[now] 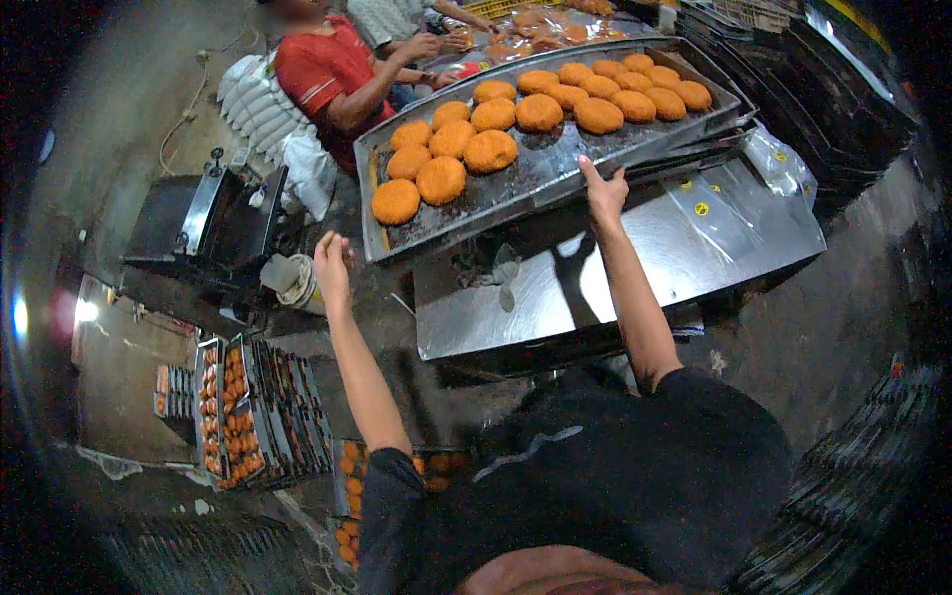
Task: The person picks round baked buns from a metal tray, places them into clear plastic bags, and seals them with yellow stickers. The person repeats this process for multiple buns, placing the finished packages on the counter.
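Note:
A long metal baking tray (476,230) of round, orange-brown crumbed buns (441,180) lies tilted across the view before me. The buns sit in loose rows, with a bare dark patch near the tray's middle. My right hand (608,192) grips the tray's near rim, its thumb on the edge and the other fingers partly hidden. My left hand (332,260) is just off the tray's left corner, fingers slightly curled, holding nothing. More metal trays (688,163) are stacked beneath the right end. Below them is a shiny metal table (513,327).
A person in a red shirt (320,71) sits beyond the tray; another person's sleeve (379,18) shows behind. Clear plastic bags (710,212) lie on the table. A white bucket (301,286) and dark machine (201,208) stand left. Stacked bun trays (260,409) stand lower left.

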Available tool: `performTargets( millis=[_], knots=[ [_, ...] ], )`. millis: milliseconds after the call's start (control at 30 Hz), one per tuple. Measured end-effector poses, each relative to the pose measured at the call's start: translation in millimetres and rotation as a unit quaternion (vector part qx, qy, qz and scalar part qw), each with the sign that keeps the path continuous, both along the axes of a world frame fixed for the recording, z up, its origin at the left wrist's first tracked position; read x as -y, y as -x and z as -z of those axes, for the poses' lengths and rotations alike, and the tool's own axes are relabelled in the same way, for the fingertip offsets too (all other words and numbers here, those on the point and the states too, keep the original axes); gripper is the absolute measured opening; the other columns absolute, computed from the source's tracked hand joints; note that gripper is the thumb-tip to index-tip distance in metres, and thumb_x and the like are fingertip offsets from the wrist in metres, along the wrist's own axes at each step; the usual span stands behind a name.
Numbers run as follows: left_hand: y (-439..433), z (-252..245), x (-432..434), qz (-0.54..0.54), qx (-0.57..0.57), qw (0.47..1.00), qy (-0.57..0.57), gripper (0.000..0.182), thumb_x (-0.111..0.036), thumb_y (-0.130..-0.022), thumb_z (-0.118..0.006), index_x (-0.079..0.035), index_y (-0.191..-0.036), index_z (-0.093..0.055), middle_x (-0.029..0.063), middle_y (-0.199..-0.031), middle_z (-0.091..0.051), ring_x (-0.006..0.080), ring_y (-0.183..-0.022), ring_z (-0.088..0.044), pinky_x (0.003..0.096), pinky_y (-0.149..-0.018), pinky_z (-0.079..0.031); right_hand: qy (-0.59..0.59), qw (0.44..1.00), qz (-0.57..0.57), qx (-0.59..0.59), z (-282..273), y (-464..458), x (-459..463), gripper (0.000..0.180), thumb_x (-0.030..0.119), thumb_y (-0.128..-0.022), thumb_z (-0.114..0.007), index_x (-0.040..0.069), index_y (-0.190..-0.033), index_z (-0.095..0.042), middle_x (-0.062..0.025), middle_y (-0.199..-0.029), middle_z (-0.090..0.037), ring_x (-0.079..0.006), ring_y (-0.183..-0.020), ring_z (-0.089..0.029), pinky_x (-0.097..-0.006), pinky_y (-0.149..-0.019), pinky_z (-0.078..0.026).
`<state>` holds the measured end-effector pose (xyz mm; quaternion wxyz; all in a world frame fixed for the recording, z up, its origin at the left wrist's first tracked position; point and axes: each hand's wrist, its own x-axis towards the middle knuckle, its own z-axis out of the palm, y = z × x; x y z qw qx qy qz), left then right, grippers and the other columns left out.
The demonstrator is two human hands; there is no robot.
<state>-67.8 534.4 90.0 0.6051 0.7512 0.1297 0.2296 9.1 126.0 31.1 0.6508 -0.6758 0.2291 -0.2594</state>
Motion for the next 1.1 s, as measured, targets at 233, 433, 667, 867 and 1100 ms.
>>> performTargets(
  millis=[233,433,667,867,1100],
  knots=[
    [73.5,124.2,60.1,-0.027,-0.112,0.991,0.074,0.011,-0.012,-0.084,-0.047,-0.005,-0.076,-0.051,0.0014,-0.067,-0.051,0.0092,-0.052,-0.047,0.0217,-0.046,-0.037,0.219,0.955,0.196,0.047,-7.9,-105.3,25.9,0.109,0.037,-0.062,-0.072,-0.001,-0.138,-0.003,-0.0294,-0.142,0.000,-0.0450,-0.132,0.000,-0.0526,-0.106,-0.006],
    [168.6,213.7,113.0,-0.011,-0.199,0.970,0.139,0.015,-0.015,-0.087,-0.053,-0.001,-0.091,-0.053,0.0039,-0.078,-0.057,0.0086,-0.062,-0.054,0.0205,-0.049,-0.041,0.442,0.883,0.137,0.079,27.7,-131.7,16.8,0.038,0.031,-0.079,-0.049,0.001,-0.098,-0.063,-0.0255,-0.131,-0.036,-0.0392,-0.125,-0.027,-0.0543,-0.101,-0.019],
    [270.5,294.9,189.2,-0.047,-0.201,0.953,0.221,0.012,-0.011,-0.086,-0.050,-0.001,-0.093,-0.053,0.0084,-0.077,-0.058,0.0135,-0.061,-0.055,0.0252,-0.048,-0.045,0.482,0.869,-0.016,0.106,26.9,-86.8,31.9,0.050,0.031,-0.080,-0.053,0.004,-0.122,-0.046,-0.0282,-0.138,-0.022,-0.0408,-0.130,-0.019,-0.0554,-0.102,-0.017],
    [351.0,332.9,304.7,-0.066,-0.281,0.921,0.261,0.025,-0.022,-0.086,-0.056,0.000,-0.098,-0.054,0.0075,-0.079,-0.059,0.0142,-0.061,-0.055,0.0272,-0.053,-0.045,0.462,0.809,-0.338,0.133,138.2,97.1,88.4,0.053,0.016,-0.071,-0.061,0.004,-0.121,-0.046,-0.0239,-0.130,-0.035,-0.0404,-0.119,-0.034,-0.0476,-0.099,-0.029],
    [463.6,375.1,321.2,-0.210,-0.228,0.917,0.251,0.023,-0.019,-0.086,-0.055,0.001,-0.098,-0.054,0.0050,-0.079,-0.058,0.0125,-0.062,-0.054,0.0264,-0.054,-0.044,0.576,0.784,-0.186,-0.140,151.1,42.1,286.6,0.051,0.014,-0.068,-0.062,0.003,-0.115,-0.046,-0.0190,-0.102,-0.053,-0.0363,-0.101,-0.048,-0.0483,-0.083,-0.040]
  ],
)
